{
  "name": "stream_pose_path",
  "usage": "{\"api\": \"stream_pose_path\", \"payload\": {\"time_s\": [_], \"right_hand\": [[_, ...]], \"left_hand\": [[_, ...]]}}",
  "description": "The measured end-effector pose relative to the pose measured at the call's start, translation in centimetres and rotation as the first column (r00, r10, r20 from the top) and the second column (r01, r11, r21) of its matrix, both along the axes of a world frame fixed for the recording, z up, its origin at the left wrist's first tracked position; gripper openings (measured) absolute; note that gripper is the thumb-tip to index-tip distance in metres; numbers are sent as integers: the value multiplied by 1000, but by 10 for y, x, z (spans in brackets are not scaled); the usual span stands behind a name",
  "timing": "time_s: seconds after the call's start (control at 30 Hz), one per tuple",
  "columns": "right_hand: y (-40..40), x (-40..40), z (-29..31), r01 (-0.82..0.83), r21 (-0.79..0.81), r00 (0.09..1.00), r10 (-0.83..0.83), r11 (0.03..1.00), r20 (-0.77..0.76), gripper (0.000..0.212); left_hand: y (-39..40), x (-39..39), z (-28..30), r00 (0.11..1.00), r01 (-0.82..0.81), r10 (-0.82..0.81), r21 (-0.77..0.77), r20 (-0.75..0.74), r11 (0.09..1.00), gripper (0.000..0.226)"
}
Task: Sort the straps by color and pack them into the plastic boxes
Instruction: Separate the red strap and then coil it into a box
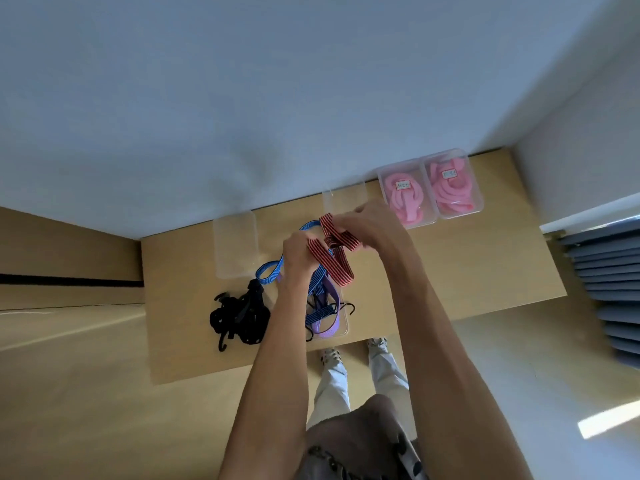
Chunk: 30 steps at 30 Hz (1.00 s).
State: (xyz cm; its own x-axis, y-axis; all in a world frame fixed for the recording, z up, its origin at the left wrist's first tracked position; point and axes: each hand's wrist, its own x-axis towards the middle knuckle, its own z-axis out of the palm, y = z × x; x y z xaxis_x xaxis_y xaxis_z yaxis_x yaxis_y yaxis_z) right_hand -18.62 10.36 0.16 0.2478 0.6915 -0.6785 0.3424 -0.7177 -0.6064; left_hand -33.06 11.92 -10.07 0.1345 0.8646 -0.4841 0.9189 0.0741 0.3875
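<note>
Above the wooden table (pixel 467 265), both my hands hold a red striped strap (pixel 337 249) folded into loops. My left hand (pixel 299 252) grips its lower part and my right hand (pixel 363 220) pinches its upper loop. A blue striped strap (pixel 273 270) trails below my hands into a clear box (pixel 341 329) that holds purple and blue straps with black hooks. A heap of black straps (pixel 239 317) lies on the table to the left. Two clear lidded boxes hold pink straps at the back right: one (pixel 403 195) and another (pixel 453 183).
An empty clear box (pixel 235 247) stands at the back left of the table, and another clear box (pixel 343 199) stands behind my right hand. The wall runs along the table's far edge. A stack of grey slats (pixel 606 289) is on the right.
</note>
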Motion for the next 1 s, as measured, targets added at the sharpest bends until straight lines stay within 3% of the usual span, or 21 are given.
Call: {"api": "stream_pose_path", "payload": {"time_s": [0.13, 0.27, 0.3, 0.37, 0.4, 0.47, 0.53, 0.57, 0.63, 0.7, 0.73, 0.8, 0.9, 1.0], "right_hand": [[6, 1, 54, 167, 342, 946, -248, 925, 209, 17], [9, 16, 91, 135, 228, 974, -86, 964, -211, 15], [8, 16, 96, 117, 207, 957, -55, 971, -284, 14], [4, 13, 101, 122, 228, 942, -40, 966, -333, 21], [3, 11, 104, 139, 259, 938, -43, 956, -343, 26], [0, 7, 111, 161, 342, 932, -29, 926, -361, 33], [-1, 5, 124, 129, 451, 939, 37, 883, -341, 29], [-1, 3, 133, 109, 511, 944, 73, 853, -322, 24], [1, -1, 154, 109, 634, 940, 127, 766, -316, 14], [2, -7, 174, 153, 723, 925, 160, 673, -344, 23], [2, -9, 183, 178, 756, 919, 169, 630, -357, 30], [2, -12, 198, 206, 816, 917, 185, 540, -354, 40], [2, -13, 213, 191, 883, 915, 247, 429, -318, 37], [4, -19, 220, 165, 901, 903, 306, 402, -301, 32]], "left_hand": [[-24, -12, -14, 947, -257, 252, -3, 199, 966, 31], [-27, -16, 2, 929, -271, 298, -144, 218, 952, 25], [-27, -15, 11, 932, -257, 290, -167, 216, 952, 38], [-22, -19, 40, 929, -271, 301, -155, 214, 950, 50], [-18, -21, 60, 911, -312, 321, -76, 260, 947, 45], [-9, -27, 106, 794, -476, 381, 95, 473, 874, 21], [-5, -29, 167, 585, -596, 372, 71, 721, 799, 13], [-4, -28, 195, 508, -586, 336, 32, 793, 810, 16], [-4, -22, 248, 527, -494, 236, 68, 816, 867, 20], [-5, -13, 287, 605, -440, 186, 131, 774, 888, 29], [-6, -10, 302, 594, -456, 194, 128, 781, 881, 33], [-8, -9, 324, 502, -502, 226, 68, 835, 862, 32], [-10, -12, 344, 319, -518, 236, -39, 918, 854, 29], [-9, -21, 348, 200, -554, 224, -79, 954, 829, 17]]}}
